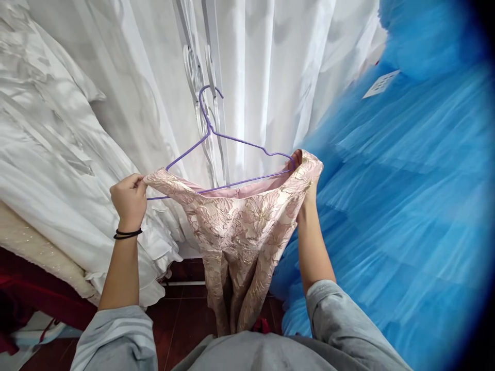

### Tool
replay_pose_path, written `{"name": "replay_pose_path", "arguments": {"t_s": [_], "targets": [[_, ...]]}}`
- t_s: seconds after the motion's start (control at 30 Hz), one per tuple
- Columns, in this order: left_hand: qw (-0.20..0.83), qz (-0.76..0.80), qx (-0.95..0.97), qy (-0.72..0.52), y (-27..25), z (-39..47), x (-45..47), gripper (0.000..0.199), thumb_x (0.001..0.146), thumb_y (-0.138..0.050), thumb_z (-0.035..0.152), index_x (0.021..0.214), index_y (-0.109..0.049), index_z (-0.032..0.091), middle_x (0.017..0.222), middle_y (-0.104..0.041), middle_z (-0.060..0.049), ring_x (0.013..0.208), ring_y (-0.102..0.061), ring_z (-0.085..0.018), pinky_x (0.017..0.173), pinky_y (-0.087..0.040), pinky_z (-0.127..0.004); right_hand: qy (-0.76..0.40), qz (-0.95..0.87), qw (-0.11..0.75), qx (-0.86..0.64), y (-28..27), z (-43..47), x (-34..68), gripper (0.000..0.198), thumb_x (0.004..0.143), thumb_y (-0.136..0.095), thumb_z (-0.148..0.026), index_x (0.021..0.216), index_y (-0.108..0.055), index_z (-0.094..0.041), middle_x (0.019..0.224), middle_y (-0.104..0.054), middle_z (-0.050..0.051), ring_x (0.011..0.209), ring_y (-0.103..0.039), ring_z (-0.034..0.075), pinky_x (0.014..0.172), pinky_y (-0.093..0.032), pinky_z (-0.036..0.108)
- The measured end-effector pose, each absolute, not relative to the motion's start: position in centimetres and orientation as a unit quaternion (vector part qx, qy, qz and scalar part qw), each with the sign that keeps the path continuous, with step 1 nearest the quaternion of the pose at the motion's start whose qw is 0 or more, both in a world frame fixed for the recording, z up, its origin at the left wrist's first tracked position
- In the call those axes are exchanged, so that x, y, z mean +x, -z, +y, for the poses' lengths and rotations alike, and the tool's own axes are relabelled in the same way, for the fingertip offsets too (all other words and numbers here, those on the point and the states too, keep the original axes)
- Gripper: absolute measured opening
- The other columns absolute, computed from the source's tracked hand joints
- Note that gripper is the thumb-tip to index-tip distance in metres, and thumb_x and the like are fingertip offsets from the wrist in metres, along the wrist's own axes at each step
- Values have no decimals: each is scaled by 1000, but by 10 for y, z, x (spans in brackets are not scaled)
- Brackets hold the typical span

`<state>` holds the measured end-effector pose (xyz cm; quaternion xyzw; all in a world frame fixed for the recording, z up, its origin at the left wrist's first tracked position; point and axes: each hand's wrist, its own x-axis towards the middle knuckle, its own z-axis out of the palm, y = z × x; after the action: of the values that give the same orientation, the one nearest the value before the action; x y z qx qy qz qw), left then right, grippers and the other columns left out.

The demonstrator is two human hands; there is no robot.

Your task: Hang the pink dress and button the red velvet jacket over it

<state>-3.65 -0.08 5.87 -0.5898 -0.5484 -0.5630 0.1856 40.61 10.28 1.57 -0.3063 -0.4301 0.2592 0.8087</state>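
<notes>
Pink-and-gold floral brocade dress held up by its two shoulder bands in front of the wearer, skirt falling toward the dark red tiled floor. Left hand: fingers pinched on the outer edge of the near shoulder band. Right hand: mostly hidden behind the opposite band; cannot tell how its fingers close.

Thin purple hanger sits in the wide neckline. Its right end reaches inside the right band; its left arm passes behind the left band, and the lower bar shows again below, close to the left fingers. Hook points up before a white scrolled frame; cannot tell if it touches.

Handling, my judgement: spread both bands evenly, or the wide neck may slide off one end. Pinch the edge, not the raised gold threads, which could snag. Keep the hanger's neck centred and the neckline level. Mind the blue tulle gown on the right, just beside the forearm, and the white ruffled garment on the left; either could catch.
</notes>
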Motion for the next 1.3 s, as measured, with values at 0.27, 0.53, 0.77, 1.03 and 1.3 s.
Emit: {"name": "replay_pose_path", "arguments": {"t_s": [0.27,0.53,0.77,1.03,1.3], "targets": [[178,-523,-634,542,-61,10,-46,17,79,-56,23,73,-69,14,55,-52,2,56,-47,-10,57,-33,-23,-270,-490,784,-268,-53,77,381,30,58,-80,-40,57,-60,-17,51,-43,-6,47,-34,5,43,-31,21],[118,-461,-674,565,-62,9,-38,29,76,-53,19,90,-77,14,83,-73,-4,78,-63,-16,68,-46,-25,-270,-604,660,-356,-78,64,373,33,57,-76,-41,52,-54,-17,45,-41,-4,43,-32,6,41,-24,22],[-190,-450,-691,532,-78,17,-38,32,65,-66,39,84,-76,16,85,-74,-7,85,-67,-24,70,-53,-30,-165,-716,494,-465,-93,58,391,38,63,-73,-31,45,-43,-17,43,-28,-6,50,-21,5,48,-14,27],[-37,-491,-699,519,-82,30,-24,32,71,-72,48,79,-74,17,78,-72,-4,71,-61,-17,65,-48,-27,-276,-780,429,-362,-102,49,400,35,56,-79,-21,89,-69,-13,76,-64,2,73,-55,14,64,-44,24],[61,-503,-603,616,-76,38,0,28,76,-70,44,82,-72,17,77,-68,-3,70,-57,-15,65,-44,-26,-250,-721,547,-344,-80,62,388,40,72,-80,-49,89,-77,-13,70,-66,1,73,-62,15,67,-51,24]]}}
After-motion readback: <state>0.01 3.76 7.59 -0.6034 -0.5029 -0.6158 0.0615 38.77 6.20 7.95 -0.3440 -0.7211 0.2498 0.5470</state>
